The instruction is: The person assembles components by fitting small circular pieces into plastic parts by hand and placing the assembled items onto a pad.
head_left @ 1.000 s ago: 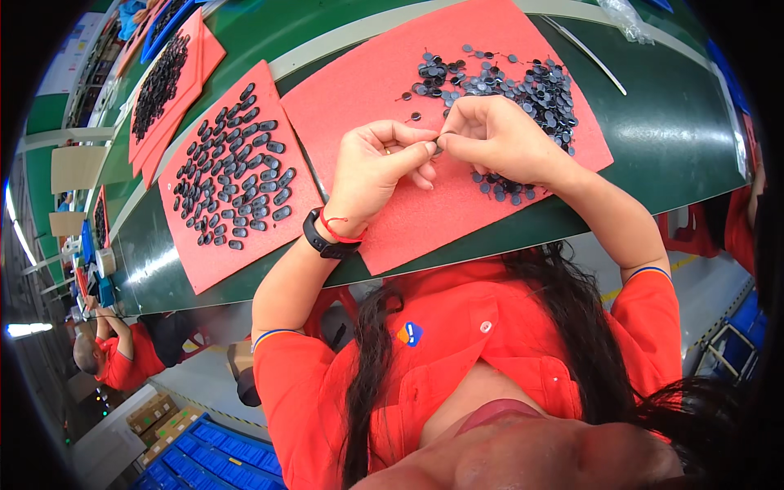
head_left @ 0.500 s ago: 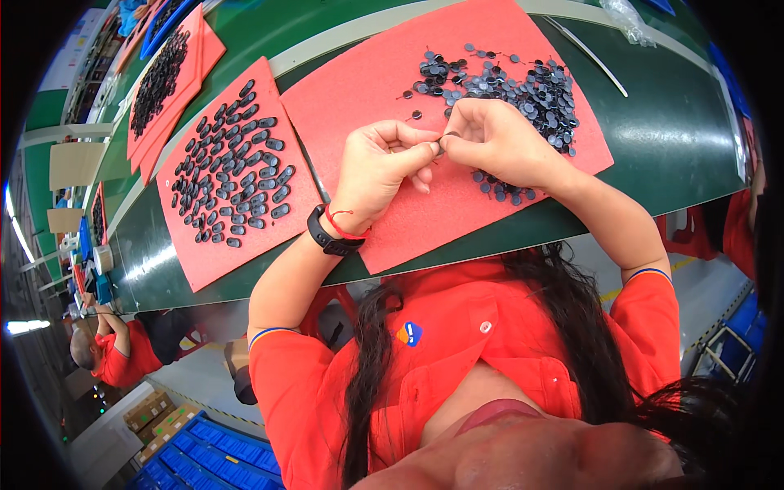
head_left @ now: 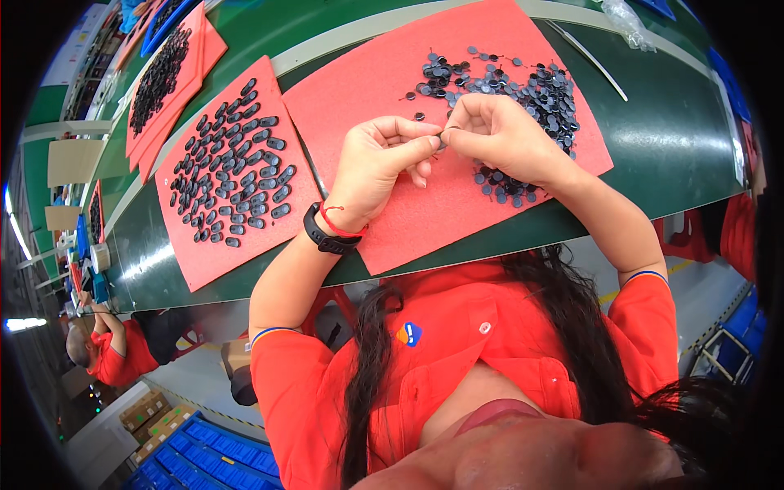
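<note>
Above the larger pink foam sheet [head_left: 359, 90], my left hand [head_left: 380, 163] and my right hand [head_left: 506, 140] meet fingertip to fingertip. Both pinch one small dark disc [head_left: 442, 140], mostly covered by the fingers. It resembles the loose grey and black discs [head_left: 554, 102], some with a short thin lead, heaped behind and beside my right hand. Left of my left hand, a second pink foam sheet [head_left: 200, 265] bears many black oval pieces [head_left: 268, 159] laid out in loose rows.
More pink sheets [head_left: 214, 49] with a pile of black parts [head_left: 161, 77] lie at the far left of the green table [head_left: 653, 155]. A thin white strip [head_left: 588, 59] and a clear plastic bag [head_left: 627, 23] lie at the back right. Another person [head_left: 122, 351] works at left.
Both hands stay together at nearly the same place, with the fingertips shifting slightly around the small disc. The pile and the oval pieces look unchanged.
</note>
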### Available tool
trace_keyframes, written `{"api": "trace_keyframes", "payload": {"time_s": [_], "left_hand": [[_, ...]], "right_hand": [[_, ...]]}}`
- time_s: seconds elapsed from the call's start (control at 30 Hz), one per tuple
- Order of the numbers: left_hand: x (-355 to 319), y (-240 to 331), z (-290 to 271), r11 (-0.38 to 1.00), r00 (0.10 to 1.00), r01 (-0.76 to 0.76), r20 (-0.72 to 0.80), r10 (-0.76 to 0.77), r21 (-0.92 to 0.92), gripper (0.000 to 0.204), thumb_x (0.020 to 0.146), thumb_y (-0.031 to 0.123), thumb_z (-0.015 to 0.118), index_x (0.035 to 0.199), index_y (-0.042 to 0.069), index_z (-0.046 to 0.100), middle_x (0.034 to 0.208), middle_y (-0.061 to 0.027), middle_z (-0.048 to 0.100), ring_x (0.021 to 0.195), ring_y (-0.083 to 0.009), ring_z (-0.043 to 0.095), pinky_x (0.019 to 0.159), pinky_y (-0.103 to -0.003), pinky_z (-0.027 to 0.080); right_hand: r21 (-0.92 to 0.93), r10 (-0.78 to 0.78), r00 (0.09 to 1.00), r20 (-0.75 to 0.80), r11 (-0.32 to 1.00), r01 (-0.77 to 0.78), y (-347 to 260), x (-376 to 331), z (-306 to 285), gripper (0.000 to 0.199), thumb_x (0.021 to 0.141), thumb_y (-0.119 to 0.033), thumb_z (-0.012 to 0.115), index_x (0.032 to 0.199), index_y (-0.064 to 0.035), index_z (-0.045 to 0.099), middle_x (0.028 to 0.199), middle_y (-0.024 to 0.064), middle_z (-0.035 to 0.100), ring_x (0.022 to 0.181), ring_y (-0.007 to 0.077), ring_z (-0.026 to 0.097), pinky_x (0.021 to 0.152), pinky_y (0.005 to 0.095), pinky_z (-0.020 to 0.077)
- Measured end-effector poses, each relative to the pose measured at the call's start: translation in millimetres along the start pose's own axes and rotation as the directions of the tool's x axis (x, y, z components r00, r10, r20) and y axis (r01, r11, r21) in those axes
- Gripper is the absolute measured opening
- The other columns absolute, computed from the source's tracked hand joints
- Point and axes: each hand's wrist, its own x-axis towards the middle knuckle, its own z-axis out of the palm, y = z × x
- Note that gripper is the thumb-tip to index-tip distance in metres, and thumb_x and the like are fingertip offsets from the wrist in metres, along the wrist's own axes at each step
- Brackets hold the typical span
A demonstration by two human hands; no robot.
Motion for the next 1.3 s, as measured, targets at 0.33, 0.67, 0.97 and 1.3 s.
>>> {"api": "trace_keyframes", "payload": {"time_s": [0.33,0.67,0.97,1.3], "left_hand": [[3,-2,0,0.999,0.999,-0.044,-0.012,0.044,-0.002,0.014,0.081,0.004,0.063,0.093,-0.002,0.061,0.078,-0.0076,0.064,0.054,-0.0052,0.052,0.047,-0.018,0.042],[4,-1,-1,0.968,0.996,-0.078,-0.065,0.064,-0.237,0.022,0.084,0.004,0.059,0.105,-0.001,0.058,0.092,-0.0080,0.064,0.065,-0.0048,0.053,0.054,-0.016,0.042],[-19,42,-27,0.952,0.944,-0.302,-0.122,0.306,0.051,0.020,0.080,0.010,0.064,0.095,-0.003,0.062,0.076,-0.0046,0.062,0.055,-0.0061,0.055,0.046,-0.017,0.042],[-150,50,-158,0.774,0.585,-0.144,-0.577,0.569,0.617,0.015,0.079,0.008,0.067,0.092,0.000,0.065,0.074,-0.0026,0.064,0.053,-0.0026,0.050,0.044,-0.014,0.036]], "right_hand": [[-0.164,-0.077,0.993,-0.086,0.984,0.063,4,2,5,0.015,0.084,-0.015,0.059,0.084,-0.0005,0.057,0.072,-0.0002,0.057,0.062,0.0032,0.049,0.055,0.0184,0.0401],[-0.142,-0.178,0.983,-0.040,0.975,0.171,9,3,10,0.016,0.085,-0.015,0.060,0.093,-0.0007,0.058,0.078,0.0007,0.061,0.063,0.0011,0.052,0.047,0.0157,0.0361],[-0.318,-0.323,0.946,-0.010,0.898,0.303,3,-4,10,0.005,0.081,0.001,0.052,0.078,0.0003,0.048,0.081,0.0037,0.051,0.060,0.0035,0.042,0.052,0.0176,0.0369],[-0.149,-0.256,0.966,-0.025,0.957,0.250,2,-8,10,0.013,0.081,0.004,0.052,0.075,-0.0030,0.043,0.084,0.0055,0.052,0.065,0.0052,0.047,0.057,0.0178,0.0405]]}}
